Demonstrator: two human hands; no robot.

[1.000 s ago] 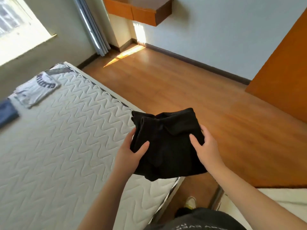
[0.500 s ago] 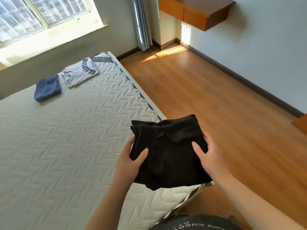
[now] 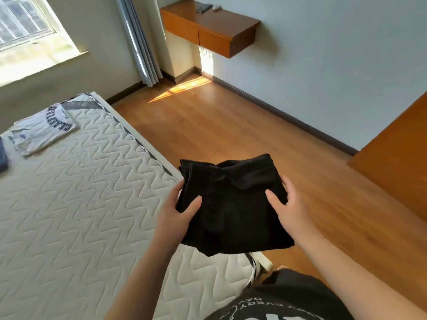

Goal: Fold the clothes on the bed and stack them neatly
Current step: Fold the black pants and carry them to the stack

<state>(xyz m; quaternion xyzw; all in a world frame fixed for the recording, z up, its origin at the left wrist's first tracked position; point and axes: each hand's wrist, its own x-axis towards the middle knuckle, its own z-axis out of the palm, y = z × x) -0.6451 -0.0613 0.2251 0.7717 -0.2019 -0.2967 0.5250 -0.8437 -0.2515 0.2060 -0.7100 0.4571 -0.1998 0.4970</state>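
Black folded garment [image 3: 233,204] sits between your two hands, held up in the air over the near corner of the mattress [image 3: 69,204] and the wooden floor [image 3: 254,125] beyond its edge. Your left hand [image 3: 178,213] grips the garment's left side, thumb laid across the top face and the other fingers tucked out of sight beneath the cloth. Your right hand [image 3: 288,209] grips the right side the same way, thumb pressing on top and fingers curled round the edge. The bundle looks folded into a rough rectangle, with its far edge a little rumpled and its near edge hanging slightly below your palms.

On the bed, well apart from what you hold, a folded white T-shirt [image 3: 44,130] with dark lettering lies flat near the far corner. Just beside it, at the left edge of the view, you can see a sliver of a folded blue garment [image 3: 2,158]; most of it is cut off.

Beyond the bed, a grey curtain [image 3: 141,42] hangs by the window [image 3: 23,21], and a wooden wall-mounted drawer unit [image 3: 208,31] carries two small items on top, too small to identify. Your dark printed shirt [image 3: 288,301] fills the bottom of the view
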